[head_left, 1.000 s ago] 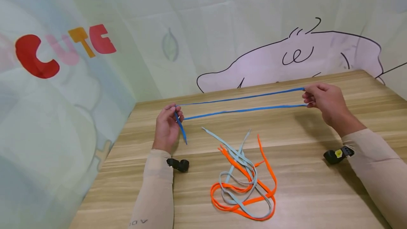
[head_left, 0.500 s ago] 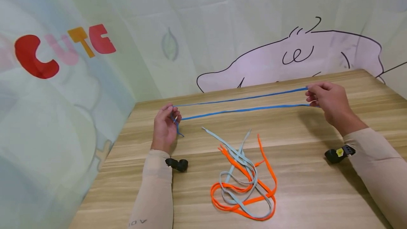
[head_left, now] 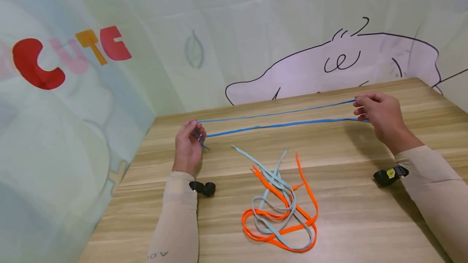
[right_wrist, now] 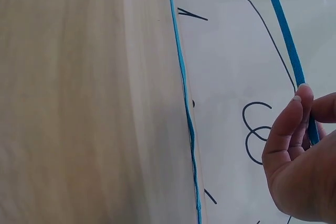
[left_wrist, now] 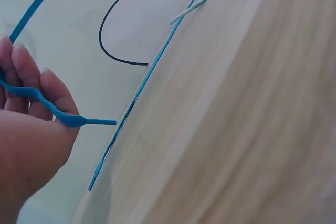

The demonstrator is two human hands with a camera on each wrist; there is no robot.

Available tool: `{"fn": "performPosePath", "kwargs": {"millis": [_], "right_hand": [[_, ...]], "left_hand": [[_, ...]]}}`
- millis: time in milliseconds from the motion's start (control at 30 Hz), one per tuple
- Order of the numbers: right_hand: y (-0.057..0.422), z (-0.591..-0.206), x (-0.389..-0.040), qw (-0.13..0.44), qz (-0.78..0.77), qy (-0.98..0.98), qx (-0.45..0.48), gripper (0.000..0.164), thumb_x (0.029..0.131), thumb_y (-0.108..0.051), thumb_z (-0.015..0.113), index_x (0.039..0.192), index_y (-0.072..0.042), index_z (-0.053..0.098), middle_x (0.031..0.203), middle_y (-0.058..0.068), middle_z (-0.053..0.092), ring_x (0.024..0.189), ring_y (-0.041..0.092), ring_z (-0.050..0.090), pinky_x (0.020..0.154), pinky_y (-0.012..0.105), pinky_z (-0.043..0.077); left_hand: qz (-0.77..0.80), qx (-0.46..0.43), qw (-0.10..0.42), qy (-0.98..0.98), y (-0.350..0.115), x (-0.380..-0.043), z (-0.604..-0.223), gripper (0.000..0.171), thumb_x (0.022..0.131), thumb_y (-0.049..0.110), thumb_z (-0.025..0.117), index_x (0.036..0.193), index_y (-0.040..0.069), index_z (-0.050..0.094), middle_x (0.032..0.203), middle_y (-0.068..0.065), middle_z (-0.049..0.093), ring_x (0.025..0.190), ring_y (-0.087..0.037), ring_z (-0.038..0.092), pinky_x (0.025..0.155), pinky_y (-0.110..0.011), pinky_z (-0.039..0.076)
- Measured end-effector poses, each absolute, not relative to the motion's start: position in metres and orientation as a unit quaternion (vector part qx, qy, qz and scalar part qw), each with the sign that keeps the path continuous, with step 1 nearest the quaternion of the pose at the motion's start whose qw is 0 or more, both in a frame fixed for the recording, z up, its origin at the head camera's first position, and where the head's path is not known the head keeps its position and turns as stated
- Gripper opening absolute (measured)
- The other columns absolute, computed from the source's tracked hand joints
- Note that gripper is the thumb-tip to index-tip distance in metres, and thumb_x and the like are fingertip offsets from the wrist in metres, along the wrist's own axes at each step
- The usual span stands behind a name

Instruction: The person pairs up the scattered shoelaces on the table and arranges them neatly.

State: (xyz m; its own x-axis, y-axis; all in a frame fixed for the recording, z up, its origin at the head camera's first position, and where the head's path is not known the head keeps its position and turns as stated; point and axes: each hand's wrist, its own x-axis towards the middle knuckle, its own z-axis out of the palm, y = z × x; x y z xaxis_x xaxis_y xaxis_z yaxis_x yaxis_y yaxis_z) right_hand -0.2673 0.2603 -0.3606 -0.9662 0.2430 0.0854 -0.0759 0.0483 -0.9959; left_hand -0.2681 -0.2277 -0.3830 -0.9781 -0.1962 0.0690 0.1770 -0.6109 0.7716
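Observation:
A blue shoelace stretches taut between my two hands, raised above the table. At its left end, my left hand pinches it with fingertips and thumb; in the left wrist view its loose tip dangles past the palm. My right hand pinches the other end, and the flat lace runs up from between thumb and fingers in the right wrist view. Below it, a second blue shoelace lies nearly straight across the table, close to parallel with the held one.
Nearer to me on the wooden table, an orange shoelace and a light grey-blue shoelace lie in a loose tangle. A printed cloth wall stands behind the table and along its left side.
My right hand has shifted slightly right and my left hand slightly left, drawing the held lace tighter. The loose tip at my left hand hangs shorter. The laces on the table have stayed put.

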Motion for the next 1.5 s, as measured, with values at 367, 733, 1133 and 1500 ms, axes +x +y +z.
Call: {"fn": "performPosePath", "kwargs": {"millis": [367, 733, 1133, 1500], "right_hand": [[0.266, -0.364, -0.269, 0.111, 0.712, -0.69, -0.063, 0.009, 0.101, -0.017, 0.06, 0.101, -0.015, 0.068, 0.079, -0.01, 0.071, 0.065, 0.007, 0.066, 0.061, 0.022, 0.056], [0.266, -0.366, -0.269, 0.113, 0.681, -0.72, -0.079, 0.008, 0.098, -0.027, 0.066, 0.097, -0.021, 0.07, 0.078, -0.012, 0.07, 0.068, 0.006, 0.066, 0.063, 0.022, 0.057], [0.266, -0.366, -0.27, 0.102, 0.65, -0.749, -0.083, 0.022, 0.101, -0.029, 0.059, 0.112, -0.009, 0.062, 0.078, -0.017, 0.069, 0.07, 0.002, 0.067, 0.066, 0.022, 0.057], [0.266, -0.364, -0.269, 0.075, 0.637, -0.764, -0.072, 0.026, 0.104, -0.029, 0.053, 0.119, -0.009, 0.06, 0.081, -0.021, 0.071, 0.075, 0.001, 0.068, 0.07, 0.021, 0.056]], "left_hand": [[-0.897, 0.045, 0.102, -0.428, -0.232, -0.269, -0.383, 0.014, 0.104, 0.008, 0.051, 0.117, 0.004, 0.054, 0.086, -0.001, 0.067, 0.074, -0.012, 0.059, 0.075, -0.024, 0.049], [-0.897, 0.06, 0.091, -0.429, -0.235, -0.27, -0.387, 0.019, 0.104, 0.01, 0.052, 0.121, 0.005, 0.059, 0.097, -0.002, 0.071, 0.079, -0.013, 0.061, 0.078, -0.025, 0.05], [-0.898, 0.086, 0.054, -0.428, -0.238, -0.267, -0.385, 0.029, 0.105, 0.015, 0.049, 0.133, 0.01, 0.056, 0.115, -0.001, 0.069, 0.085, -0.013, 0.06, 0.072, -0.021, 0.05], [-0.892, 0.094, 0.042, -0.44, -0.24, -0.268, -0.386, 0.028, 0.105, 0.018, 0.049, 0.131, 0.01, 0.057, 0.117, -0.002, 0.071, 0.084, -0.013, 0.064, 0.074, -0.022, 0.051]]}}
